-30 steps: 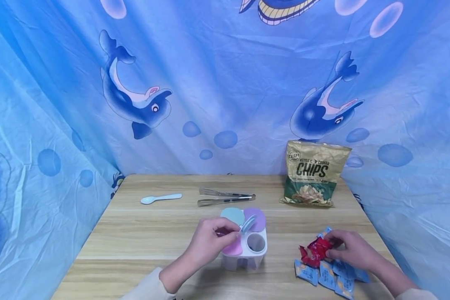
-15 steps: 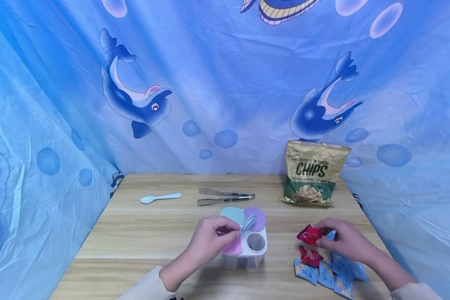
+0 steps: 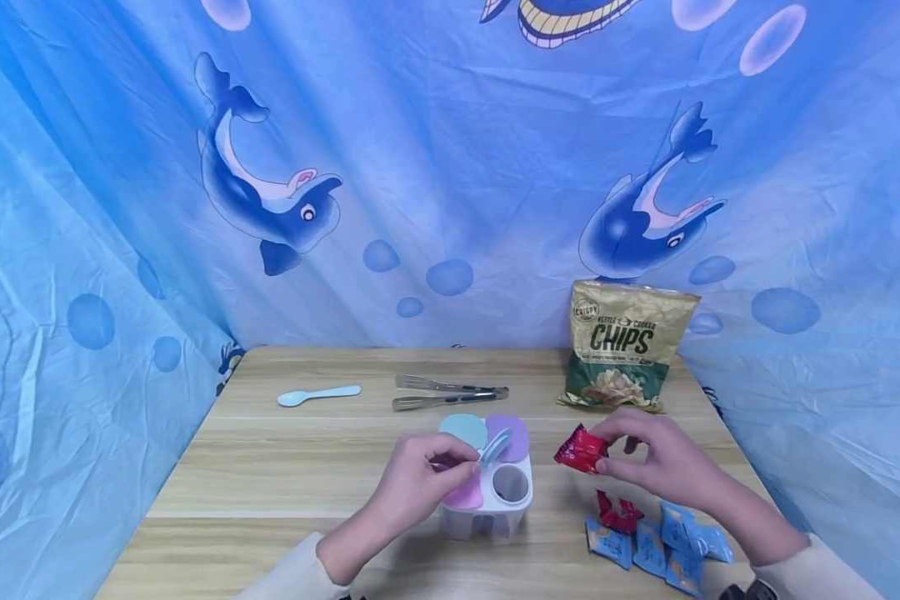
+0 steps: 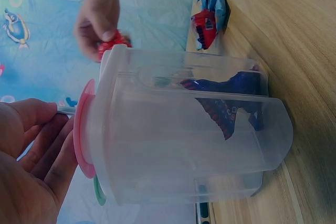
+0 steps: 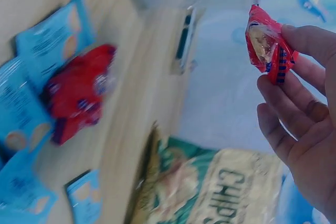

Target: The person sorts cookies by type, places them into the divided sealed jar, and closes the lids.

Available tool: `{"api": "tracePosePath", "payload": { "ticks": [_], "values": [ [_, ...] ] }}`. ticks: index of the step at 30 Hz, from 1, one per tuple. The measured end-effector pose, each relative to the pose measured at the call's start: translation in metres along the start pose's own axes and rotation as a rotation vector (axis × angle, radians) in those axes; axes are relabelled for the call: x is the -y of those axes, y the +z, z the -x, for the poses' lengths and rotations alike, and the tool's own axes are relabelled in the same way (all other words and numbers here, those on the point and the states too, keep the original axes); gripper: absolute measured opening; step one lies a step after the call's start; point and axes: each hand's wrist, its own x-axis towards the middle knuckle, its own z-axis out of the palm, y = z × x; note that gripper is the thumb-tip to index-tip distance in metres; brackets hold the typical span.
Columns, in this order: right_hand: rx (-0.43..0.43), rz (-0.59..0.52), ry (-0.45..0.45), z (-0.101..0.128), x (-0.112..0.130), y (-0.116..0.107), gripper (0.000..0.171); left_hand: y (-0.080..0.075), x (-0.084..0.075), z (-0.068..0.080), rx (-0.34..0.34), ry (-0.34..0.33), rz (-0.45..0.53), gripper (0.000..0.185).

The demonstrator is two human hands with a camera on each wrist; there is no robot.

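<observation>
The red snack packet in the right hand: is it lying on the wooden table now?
No, the right hand pinches the red snack packet above the wooden table.

Bright, even lighting, soft faint shadows on the desk (image 3: 285, 475), head view bowed at its edges, right wrist view motion-blurred, left wrist view hazy.

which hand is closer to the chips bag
Right. The right hand hangs just in front of the chips bag, pinching a red packet; the left hand is farther left, at the lidded container.
</observation>
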Motion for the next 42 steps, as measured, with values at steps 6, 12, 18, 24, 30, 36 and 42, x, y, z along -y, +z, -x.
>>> {"api": "tracePosePath", "payload": {
  "ticks": [6,12,18,24,30,36,42],
  "values": [
    [-0.017,-0.036,-0.057,-0.013,0.027,0.000,0.030,-0.001,-0.001,0.000,0.000,0.004,0.002,0.016],
    [0.011,-0.078,-0.107,-0.021,0.047,0.007,0.030,-0.001,-0.001,0.000,0.001,0.002,-0.003,0.015],
    [0.042,-0.122,-0.194,-0.029,0.058,0.018,0.030,-0.001,-0.001,0.000,-0.001,-0.001,-0.002,0.015],
    [0.089,-0.130,-0.231,-0.034,0.064,0.025,0.028,-0.001,0.000,-0.001,-0.003,-0.006,0.002,0.016],
    [0.120,-0.112,-0.274,-0.037,0.068,0.033,0.028,-0.001,0.000,-0.001,0.001,0.003,0.000,0.016],
    [0.120,-0.099,-0.335,-0.041,0.070,0.040,0.027,-0.001,0.001,-0.001,0.002,0.009,0.006,0.016],
    [0.054,-0.020,-0.369,-0.044,0.069,0.048,0.027,0.000,0.001,-0.002,0.005,0.015,0.016,0.015]
  ]
}}
